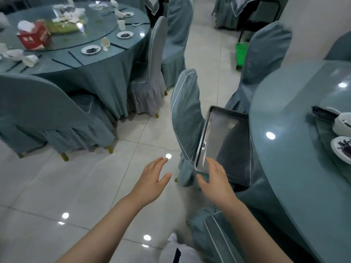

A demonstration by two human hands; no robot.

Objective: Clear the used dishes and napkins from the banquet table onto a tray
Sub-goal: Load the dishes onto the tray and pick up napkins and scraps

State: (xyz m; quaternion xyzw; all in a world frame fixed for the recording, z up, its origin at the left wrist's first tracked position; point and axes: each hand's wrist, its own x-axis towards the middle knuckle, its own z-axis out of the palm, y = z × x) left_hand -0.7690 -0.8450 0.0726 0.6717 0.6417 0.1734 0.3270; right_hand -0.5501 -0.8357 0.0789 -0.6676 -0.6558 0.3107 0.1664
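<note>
A bare metal tray (222,137) rests on the seat of a covered chair (185,111), partly tucked under the edge of the near round bench (284,130). The right hand (214,177) is at the tray's near corner, fingers (211,163) loosely spread and reaching over the rim; contact cannot be confirmed. The left hand (153,177) hovers above the tiled floor (76,186), fingers relaxed and holding nothing. On the near bench sit plates with dark scraps (341,149) and black chopsticks (322,112). A far bench (106,59) carries small plates (91,49), crumpled napkins (74,14) and a red tissue box (34,36).
</note>
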